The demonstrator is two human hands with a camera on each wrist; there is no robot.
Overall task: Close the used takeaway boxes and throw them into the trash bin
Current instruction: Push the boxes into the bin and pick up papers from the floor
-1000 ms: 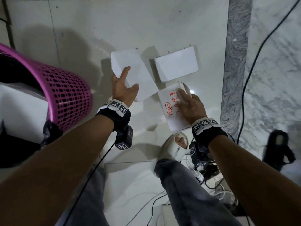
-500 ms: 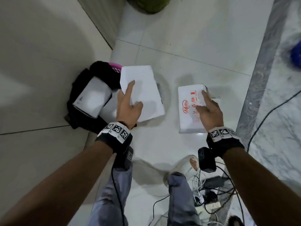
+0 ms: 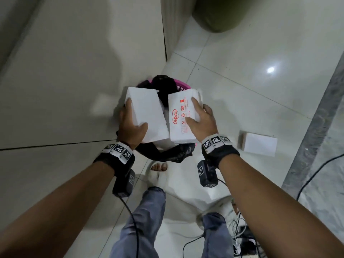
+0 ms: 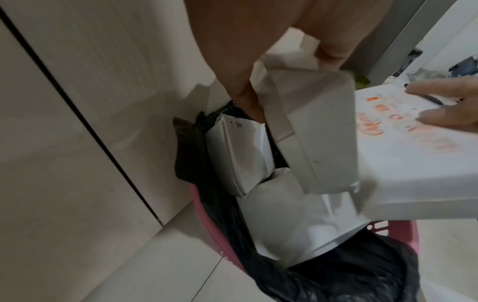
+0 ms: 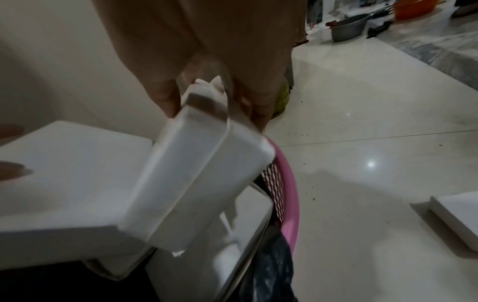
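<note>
My left hand (image 3: 134,119) grips a plain white closed takeaway box (image 3: 149,110), thumb on top and fingers round its far edge. Beside it my right hand (image 3: 194,111) grips a white box with red print (image 3: 179,120). Both boxes hang side by side, almost touching, just above the pink trash bin (image 3: 183,88) with its black liner (image 3: 167,155). In the left wrist view several white boxes (image 4: 240,155) stand inside the liner (image 4: 336,275) under the plain box (image 4: 323,132). The right wrist view shows my fingers (image 5: 165,96) clamped on the printed box's end (image 5: 207,179) over the pink rim (image 5: 287,183).
A third closed white box (image 3: 259,144) lies on the tiled floor right of the bin. A wall runs along the left. My sandalled feet (image 3: 158,172) stand just behind the bin. Cables (image 3: 316,174) trail at the right. A green object (image 3: 217,13) sits far ahead.
Both hands have lifted their boxes off the floor and carried them left, from beside the bin to just above its mouth. One box stays on the floor.
</note>
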